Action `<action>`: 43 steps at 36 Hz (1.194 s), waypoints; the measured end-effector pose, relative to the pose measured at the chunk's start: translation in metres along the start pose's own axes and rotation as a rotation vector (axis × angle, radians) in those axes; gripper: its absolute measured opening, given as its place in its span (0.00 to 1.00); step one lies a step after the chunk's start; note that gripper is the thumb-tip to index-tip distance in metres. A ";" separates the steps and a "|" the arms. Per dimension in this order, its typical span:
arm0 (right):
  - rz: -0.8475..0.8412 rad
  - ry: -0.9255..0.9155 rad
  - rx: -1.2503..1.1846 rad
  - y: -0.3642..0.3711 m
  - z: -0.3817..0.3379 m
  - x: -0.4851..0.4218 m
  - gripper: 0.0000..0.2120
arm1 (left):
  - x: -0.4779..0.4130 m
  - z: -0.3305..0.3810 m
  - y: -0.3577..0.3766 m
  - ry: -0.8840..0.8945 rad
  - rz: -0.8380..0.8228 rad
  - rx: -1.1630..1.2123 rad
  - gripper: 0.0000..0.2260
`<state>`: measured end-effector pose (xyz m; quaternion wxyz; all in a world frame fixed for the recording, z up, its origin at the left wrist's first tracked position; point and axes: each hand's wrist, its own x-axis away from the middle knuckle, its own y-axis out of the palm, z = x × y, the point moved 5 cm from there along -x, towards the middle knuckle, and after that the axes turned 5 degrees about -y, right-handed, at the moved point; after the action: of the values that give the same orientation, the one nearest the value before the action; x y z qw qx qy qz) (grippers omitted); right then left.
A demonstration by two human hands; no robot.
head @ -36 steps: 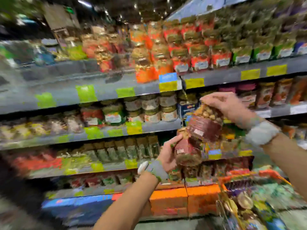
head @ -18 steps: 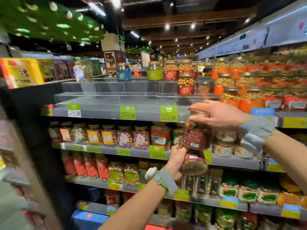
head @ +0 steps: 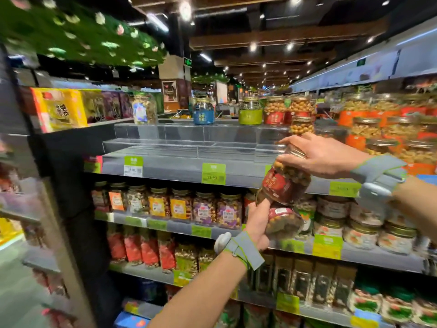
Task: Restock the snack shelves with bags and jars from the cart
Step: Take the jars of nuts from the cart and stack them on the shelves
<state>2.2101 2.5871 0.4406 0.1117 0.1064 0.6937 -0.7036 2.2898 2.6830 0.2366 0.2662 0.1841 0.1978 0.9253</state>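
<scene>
One jar [head: 283, 183] beneath right hand [head: 324, 155]

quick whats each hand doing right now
left hand: grips the lower jar of nuts.
right hand: grips the upper jar by its lid end.

The upper jar [head: 282, 184] and lower jar [head: 285, 222] wear red labels; price tags [head: 213, 174] are lime green, wristbands [head: 247, 253] grey.
</scene>
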 end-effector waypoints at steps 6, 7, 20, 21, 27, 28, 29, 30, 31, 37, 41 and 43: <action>0.048 -0.043 -0.233 -0.017 0.011 -0.010 0.38 | -0.004 0.006 0.014 -0.026 -0.058 -0.077 0.28; 0.045 -0.039 -0.281 -0.021 0.014 -0.011 0.40 | -0.003 0.009 0.018 -0.027 -0.054 -0.095 0.26; 0.081 -0.157 -0.155 -0.075 0.051 -0.059 0.42 | -0.042 0.064 0.072 0.083 -0.144 -0.075 0.47; 0.076 -0.161 -0.142 -0.080 0.055 -0.064 0.42 | -0.047 0.070 0.074 0.094 -0.136 -0.090 0.47; 0.012 -0.149 -0.079 -0.098 0.069 -0.095 0.34 | -0.060 0.105 0.084 0.125 -0.088 -0.189 0.44; 0.016 -0.148 -0.087 -0.101 0.069 -0.099 0.31 | -0.058 0.110 0.085 0.129 -0.098 -0.201 0.40; 0.027 -0.154 -0.101 -0.103 0.069 -0.105 0.29 | -0.058 0.118 0.084 0.151 -0.089 -0.217 0.34; 0.041 -0.161 -0.121 -0.107 0.070 -0.108 0.28 | -0.058 0.124 0.082 0.178 -0.080 -0.238 0.30; 0.059 -0.160 -0.142 -0.109 0.072 -0.112 0.27 | -0.058 0.132 0.080 0.202 -0.071 -0.253 0.29; 0.207 -0.100 -0.156 -0.121 0.085 -0.151 0.27 | -0.068 0.187 0.054 0.359 0.005 -0.274 0.35; 0.137 -0.047 -0.066 -0.102 0.084 -0.176 0.29 | -0.077 0.216 0.030 0.380 0.052 -0.346 0.31; 0.076 -0.052 0.009 -0.087 0.080 -0.188 0.29 | -0.084 0.225 0.020 0.397 0.062 -0.372 0.32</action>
<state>2.3630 2.5103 0.5821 0.1557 0.1150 0.6827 -0.7046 2.4484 2.6805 0.4185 0.2231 -0.0468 0.0670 0.9714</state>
